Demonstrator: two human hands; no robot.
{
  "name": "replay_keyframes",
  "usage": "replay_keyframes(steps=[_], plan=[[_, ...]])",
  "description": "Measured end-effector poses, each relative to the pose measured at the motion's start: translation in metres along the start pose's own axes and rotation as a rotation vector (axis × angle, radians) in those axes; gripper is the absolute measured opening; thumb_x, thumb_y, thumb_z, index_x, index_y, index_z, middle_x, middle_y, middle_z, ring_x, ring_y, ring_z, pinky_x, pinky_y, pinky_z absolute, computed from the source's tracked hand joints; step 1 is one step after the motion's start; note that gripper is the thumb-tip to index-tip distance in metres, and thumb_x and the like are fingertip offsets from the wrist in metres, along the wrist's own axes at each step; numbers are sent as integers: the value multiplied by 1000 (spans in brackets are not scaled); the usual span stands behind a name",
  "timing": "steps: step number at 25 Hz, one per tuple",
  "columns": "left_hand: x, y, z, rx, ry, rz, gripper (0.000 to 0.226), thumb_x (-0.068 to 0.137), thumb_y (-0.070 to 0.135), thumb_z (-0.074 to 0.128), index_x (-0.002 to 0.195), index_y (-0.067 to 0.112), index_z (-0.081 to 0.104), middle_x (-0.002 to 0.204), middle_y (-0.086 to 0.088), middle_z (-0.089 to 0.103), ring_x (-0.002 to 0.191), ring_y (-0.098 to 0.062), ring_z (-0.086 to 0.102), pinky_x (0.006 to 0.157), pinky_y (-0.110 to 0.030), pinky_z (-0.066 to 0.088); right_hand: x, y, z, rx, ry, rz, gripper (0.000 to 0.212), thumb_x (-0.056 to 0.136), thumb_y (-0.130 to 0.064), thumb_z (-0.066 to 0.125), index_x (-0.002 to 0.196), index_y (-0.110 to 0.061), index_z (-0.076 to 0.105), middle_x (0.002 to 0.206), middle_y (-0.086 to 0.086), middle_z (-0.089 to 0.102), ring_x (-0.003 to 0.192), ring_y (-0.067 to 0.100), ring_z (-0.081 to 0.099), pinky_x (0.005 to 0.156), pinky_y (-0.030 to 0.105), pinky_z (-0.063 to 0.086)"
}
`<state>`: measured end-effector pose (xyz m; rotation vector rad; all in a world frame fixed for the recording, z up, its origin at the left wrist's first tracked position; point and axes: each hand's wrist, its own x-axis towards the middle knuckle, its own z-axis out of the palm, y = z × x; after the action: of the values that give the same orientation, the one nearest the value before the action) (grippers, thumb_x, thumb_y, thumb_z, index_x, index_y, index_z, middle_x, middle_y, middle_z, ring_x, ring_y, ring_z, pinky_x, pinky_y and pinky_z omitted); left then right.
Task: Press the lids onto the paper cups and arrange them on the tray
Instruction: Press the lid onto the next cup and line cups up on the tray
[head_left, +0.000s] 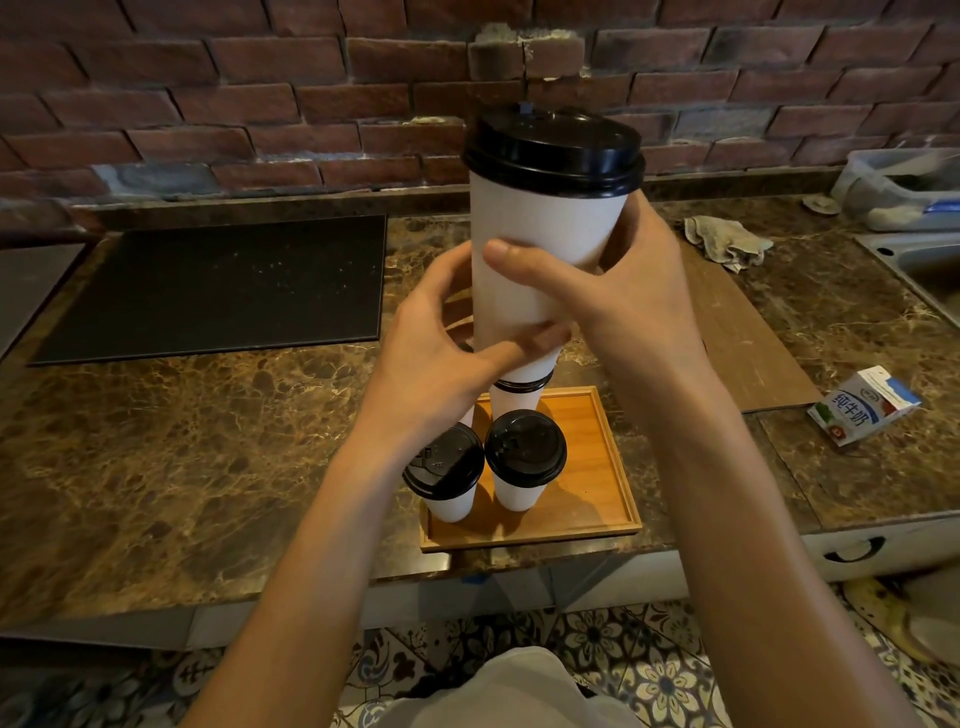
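Observation:
A tall white paper cup (540, 228) with a black lid (553, 148) pressed on its rim is raised above the counter, close to the camera. Both hands hold it: my right hand (613, 291) grips its right side with the thumb across the front, and my left hand (441, 343) holds its lower left with fingers curled under its base. Below, a wooden tray (597, 499) carries two lidded white cups, one at the left (447, 467) and one to its right (524, 457). A third lidded cup (514, 397) stands behind them, mostly hidden by the raised cup.
On the brown marble counter (208, 441) lie a black mat (218, 286) at the left, a wooden board (743, 338), a rag (727, 241), a small milk carton (862, 405) and a plastic container (904, 187) at the right. A steel sink (924, 265) sits far right. Brick wall behind.

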<state>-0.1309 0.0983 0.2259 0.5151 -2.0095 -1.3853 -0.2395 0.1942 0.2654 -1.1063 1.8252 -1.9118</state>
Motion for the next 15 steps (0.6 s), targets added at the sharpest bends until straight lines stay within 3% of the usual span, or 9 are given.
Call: replay_keyframes(steps=[4, 8, 12, 15], plan=[[-9, -19, -16, 109, 18, -4, 76, 71, 63, 68, 137, 37, 41, 129, 26, 50, 116, 12, 50, 91, -10, 46, 1, 4, -6, -7, 23, -39, 64, 69, -26, 87, 121, -27, 51, 110, -16, 64, 101, -6, 62, 78, 14, 54], [-22, -71, -32, 388, 245, -15, 57, 87, 64, 47, 139, 42, 37, 141, 21, 39, 120, 24, 31, 98, -16, 33, 0, 11, -12, -26, 25, -50, 61, 68, -27, 87, 115, -36, 48, 107, -23, 61, 98, -15, 59, 74, 5, 50], [-43, -154, -42, 665, 289, -268, 58, 95, 53, 42, 147, 31, 30, 159, 0, 18, 145, -16, 16, 116, -45, 18, -4, 23, -18, -51, 23, -45, 61, 66, -28, 87, 110, -43, 47, 104, -29, 59, 99, -19, 57, 73, 3, 48], [-70, -210, -43, 831, 140, -463, 61, 96, 53, 36, 150, 29, 23, 161, -6, 8, 148, -22, 5, 119, -48, 6, -8, 35, -24, -74, 17, -41, 66, 65, -34, 85, 118, -38, 47, 111, -26, 59, 104, -16, 56, 78, 4, 48]])
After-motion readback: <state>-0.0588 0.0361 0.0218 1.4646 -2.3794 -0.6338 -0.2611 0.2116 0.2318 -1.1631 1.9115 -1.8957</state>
